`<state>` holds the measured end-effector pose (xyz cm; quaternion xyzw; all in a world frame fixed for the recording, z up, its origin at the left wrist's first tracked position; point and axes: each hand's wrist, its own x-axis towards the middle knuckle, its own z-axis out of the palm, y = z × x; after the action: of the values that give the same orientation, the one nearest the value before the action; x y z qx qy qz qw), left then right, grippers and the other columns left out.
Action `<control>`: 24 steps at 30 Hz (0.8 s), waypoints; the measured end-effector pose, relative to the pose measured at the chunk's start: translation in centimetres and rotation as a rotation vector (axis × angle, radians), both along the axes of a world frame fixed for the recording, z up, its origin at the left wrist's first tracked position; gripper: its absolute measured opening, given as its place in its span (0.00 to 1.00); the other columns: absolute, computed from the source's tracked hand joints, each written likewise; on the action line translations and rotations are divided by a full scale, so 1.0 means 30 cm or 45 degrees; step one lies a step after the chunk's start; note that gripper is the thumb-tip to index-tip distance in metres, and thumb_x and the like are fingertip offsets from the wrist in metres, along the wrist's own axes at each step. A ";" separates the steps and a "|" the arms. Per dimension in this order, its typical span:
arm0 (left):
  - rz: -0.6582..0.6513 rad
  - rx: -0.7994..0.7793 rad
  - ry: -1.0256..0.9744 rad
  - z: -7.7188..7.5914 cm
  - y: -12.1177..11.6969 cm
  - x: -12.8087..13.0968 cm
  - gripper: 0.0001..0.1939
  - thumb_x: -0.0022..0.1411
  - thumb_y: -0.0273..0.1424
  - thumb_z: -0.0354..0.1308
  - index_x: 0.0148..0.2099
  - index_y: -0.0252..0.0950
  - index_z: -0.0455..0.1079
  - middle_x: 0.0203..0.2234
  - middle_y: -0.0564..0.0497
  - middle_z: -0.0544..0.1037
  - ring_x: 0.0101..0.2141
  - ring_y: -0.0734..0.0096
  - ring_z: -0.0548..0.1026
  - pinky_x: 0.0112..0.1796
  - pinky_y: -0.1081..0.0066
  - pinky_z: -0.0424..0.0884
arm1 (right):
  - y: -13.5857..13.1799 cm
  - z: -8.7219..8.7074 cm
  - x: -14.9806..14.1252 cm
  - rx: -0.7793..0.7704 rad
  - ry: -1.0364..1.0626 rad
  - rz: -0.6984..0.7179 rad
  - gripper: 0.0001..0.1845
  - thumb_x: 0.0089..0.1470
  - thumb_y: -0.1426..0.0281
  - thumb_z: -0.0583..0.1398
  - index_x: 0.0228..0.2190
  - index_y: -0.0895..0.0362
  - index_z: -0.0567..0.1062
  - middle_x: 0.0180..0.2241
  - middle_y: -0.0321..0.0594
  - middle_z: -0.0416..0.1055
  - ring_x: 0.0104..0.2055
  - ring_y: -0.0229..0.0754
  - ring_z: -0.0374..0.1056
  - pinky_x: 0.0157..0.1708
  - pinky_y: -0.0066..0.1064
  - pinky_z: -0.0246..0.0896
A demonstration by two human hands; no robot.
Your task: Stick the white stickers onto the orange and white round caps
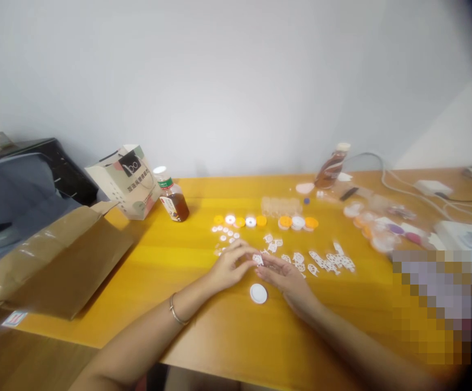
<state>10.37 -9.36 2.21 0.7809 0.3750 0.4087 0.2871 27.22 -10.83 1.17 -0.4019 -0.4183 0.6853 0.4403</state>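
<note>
Between the fingertips of my left hand (233, 266) and my right hand (284, 275) is a small white openwork plastic piece (257, 260), pinched from both sides. Just below my hands a round white disc (259, 294) lies flat on the table. Similar white openwork pieces (331, 262) are spread loosely to the right of my hands. Beyond my left hand lie several small white rings (230, 233). Farther back runs a row of orange and white round discs (250, 221). The picture is blurred, so the piece's finer shape is unclear.
A brown paper bag (85, 266) covers the table's left side, near a printed carrier bag (136, 184) and a bottle of brown liquid (174, 201). A clear plastic tray (281, 206) and another bottle (333, 167) stand at the back. White cables (386, 176) run along the right.
</note>
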 end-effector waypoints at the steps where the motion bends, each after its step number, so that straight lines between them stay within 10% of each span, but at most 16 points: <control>1: -0.007 0.008 0.014 0.000 -0.001 -0.001 0.11 0.58 0.30 0.51 0.43 0.36 0.68 0.33 0.48 0.68 0.35 0.72 0.67 0.36 0.72 0.65 | -0.001 0.005 0.000 0.012 -0.027 0.003 0.20 0.33 0.65 0.68 0.35 0.52 0.75 0.32 0.37 0.72 0.35 0.40 0.67 0.43 0.37 0.61; 24: -0.002 0.057 0.051 0.001 -0.003 0.006 0.11 0.59 0.28 0.49 0.44 0.36 0.67 0.36 0.47 0.69 0.39 0.71 0.68 0.41 0.70 0.64 | -0.002 0.019 -0.003 0.083 -0.060 0.005 0.19 0.34 0.65 0.67 0.34 0.51 0.75 0.33 0.37 0.72 0.36 0.40 0.67 0.44 0.38 0.60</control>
<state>10.54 -9.46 2.24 0.7955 0.3708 0.4012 0.2623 27.14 -10.89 1.74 -0.4027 -0.4516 0.6623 0.4419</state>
